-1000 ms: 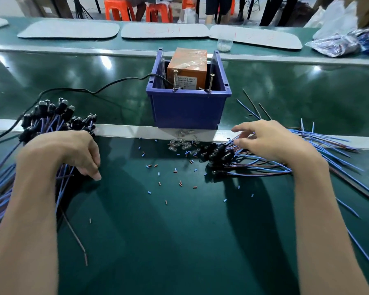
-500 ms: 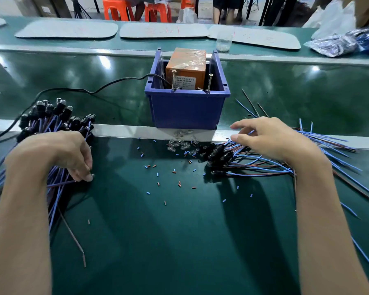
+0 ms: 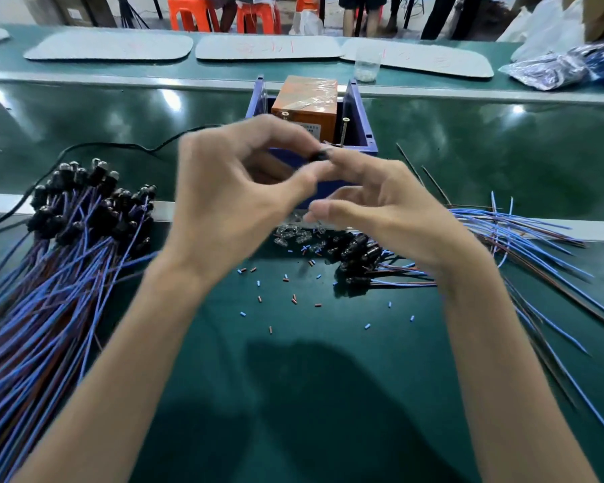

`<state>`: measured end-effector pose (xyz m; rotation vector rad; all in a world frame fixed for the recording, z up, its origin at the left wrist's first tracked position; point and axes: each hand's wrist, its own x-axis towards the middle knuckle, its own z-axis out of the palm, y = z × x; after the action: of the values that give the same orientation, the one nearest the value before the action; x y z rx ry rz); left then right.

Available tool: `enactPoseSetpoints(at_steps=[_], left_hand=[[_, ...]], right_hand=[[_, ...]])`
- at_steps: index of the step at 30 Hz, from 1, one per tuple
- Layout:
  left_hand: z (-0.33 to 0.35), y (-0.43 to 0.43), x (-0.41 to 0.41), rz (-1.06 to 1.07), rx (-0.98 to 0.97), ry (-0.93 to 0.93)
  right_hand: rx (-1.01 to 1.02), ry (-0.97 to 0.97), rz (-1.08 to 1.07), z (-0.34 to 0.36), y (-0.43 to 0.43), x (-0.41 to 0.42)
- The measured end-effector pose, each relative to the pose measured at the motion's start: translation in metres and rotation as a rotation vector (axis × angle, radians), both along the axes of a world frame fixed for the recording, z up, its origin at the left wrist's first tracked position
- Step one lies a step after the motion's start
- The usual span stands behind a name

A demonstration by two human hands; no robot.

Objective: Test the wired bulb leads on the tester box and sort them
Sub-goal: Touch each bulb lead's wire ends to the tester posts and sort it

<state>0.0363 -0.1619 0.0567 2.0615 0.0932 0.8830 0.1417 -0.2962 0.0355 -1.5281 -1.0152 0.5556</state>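
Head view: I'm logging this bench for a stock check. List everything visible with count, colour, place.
tester box: one, orange, inside bin
bin: one, blue, belt centre
leads bundle: many, blue-brown wires, black heads, left
leads pile: many, same colours, right
loose bulbs: several, clear, before bin
wire offcuts: many, blue and red, mid-belt
cord: one, black, left of bin
cup: one, clear, far bench
mats: several, grey, far bench
socket: one, black, between fingertips
left hand: pinches socket
right hand: fingertip at socket, grip blurred
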Motion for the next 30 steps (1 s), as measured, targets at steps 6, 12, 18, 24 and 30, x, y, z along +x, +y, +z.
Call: enactPoseSetpoints(at_steps=[6,12,18,24,30], left_hand=[[-0.008,-0.018,0.009,-0.111,-0.325,-0.07],[-0.009,-0.017,0.015,-0.388,-1.124,0.304],[-0.013,-0.007,0.024,-0.285,-1.766,0.296],[-0.009,0.012,0.02,0.008,-1.946,-0.153],[0.0,0.019,0.015,0.079,-1.934,-0.568]], right_hand=[[0.171,0.108,-0.063,-0.002,0.01,-0.007],[0.371,0.194,-0.251,0.005,-0.001,0.006],[0.357,0.094,-0.1,0.007,-0.012,0.009],[0.321,0.097,-0.063,0.005,-0.014,0.013],[0.451,0.415,-0.137,0.008,-0.017,0.02]])
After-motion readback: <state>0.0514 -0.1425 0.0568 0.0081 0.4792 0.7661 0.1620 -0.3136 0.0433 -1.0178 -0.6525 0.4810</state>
